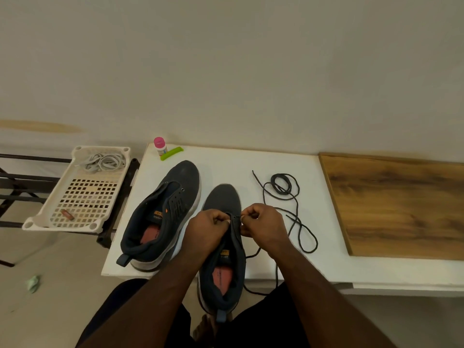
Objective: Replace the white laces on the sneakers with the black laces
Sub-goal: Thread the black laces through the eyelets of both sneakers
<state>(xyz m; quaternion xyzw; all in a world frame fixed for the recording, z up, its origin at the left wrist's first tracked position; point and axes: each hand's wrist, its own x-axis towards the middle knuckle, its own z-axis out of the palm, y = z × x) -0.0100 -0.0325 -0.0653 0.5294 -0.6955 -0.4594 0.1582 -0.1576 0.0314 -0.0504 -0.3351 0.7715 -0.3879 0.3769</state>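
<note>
Cream perforated plastic basket (50, 217), sitting on a dark metal rack (15, 182) at far left, holding a bundle of white laces (105, 162) at its far end. White flat surface (226, 159), carrying a pink-capped small bottle (159, 144) and a lime-green plastic strip (171, 153) at its back corner. Dark grey unlaced sneaker (165, 209), lying beside the basket. Second dark grey sneaker (223, 202), overhanging the near edge. Left hand (208, 232), fingers curling and pinching this sneaker's eyelet edge. Right hand (263, 227), fingers pinching together at the eyelet; whether on the lace tip, cannot tell. Thin black laces (283, 187), lying coiled and trailing just right. Brown wooden board (401, 204), lying at far right.
</note>
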